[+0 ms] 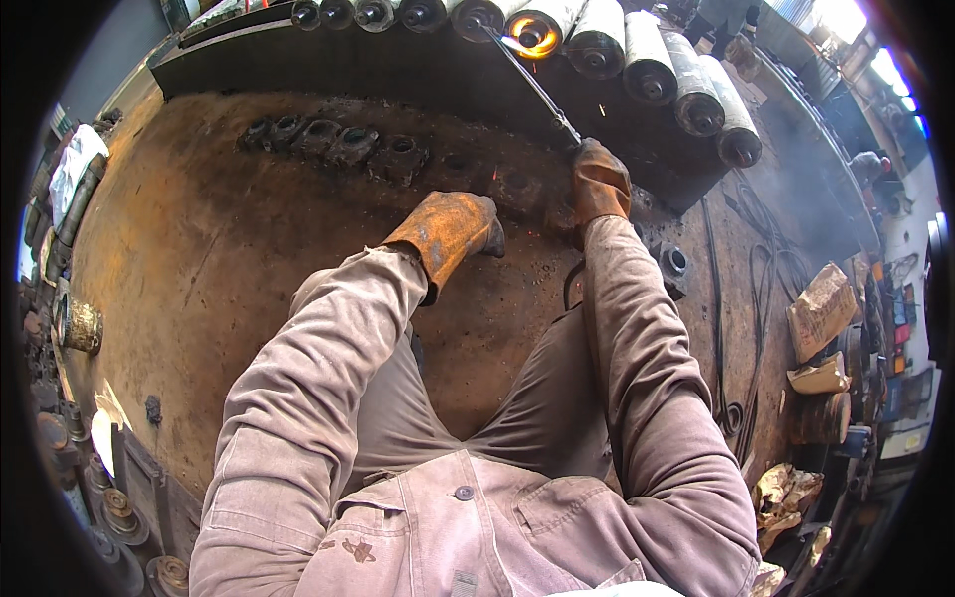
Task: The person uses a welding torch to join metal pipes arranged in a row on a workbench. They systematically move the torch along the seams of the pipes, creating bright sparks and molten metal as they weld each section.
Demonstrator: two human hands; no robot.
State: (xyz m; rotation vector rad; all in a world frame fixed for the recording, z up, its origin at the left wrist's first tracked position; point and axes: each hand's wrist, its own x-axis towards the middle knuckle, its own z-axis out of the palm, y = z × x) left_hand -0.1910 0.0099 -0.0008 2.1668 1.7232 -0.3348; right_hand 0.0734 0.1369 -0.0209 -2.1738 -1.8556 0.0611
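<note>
My right hand (601, 177), in a worn orange-brown leather glove, is wrapped round the rear of a long thin cutting torch (540, 92). The torch slants up and left, and a flame shows at its tip. Close to that tip, the end of one grey roller (535, 36) glows orange. My left hand (460, 234), gloved alike, hangs over the floor with its fingers curled; what is in it, if anything, is hidden. Beyond both hands lies a row of dark square metal blocks with round holes (400, 157). Another holed block (674, 263) sits beside my right forearm.
Several rollers (649, 65) lie side by side along a dark steel beam (398, 85) at the far side. Black hoses (761, 264) trail across the rusty floor (189, 269) on the right, near torn brown paper sacks (823, 310). Metal parts (117, 509) crowd the left edge.
</note>
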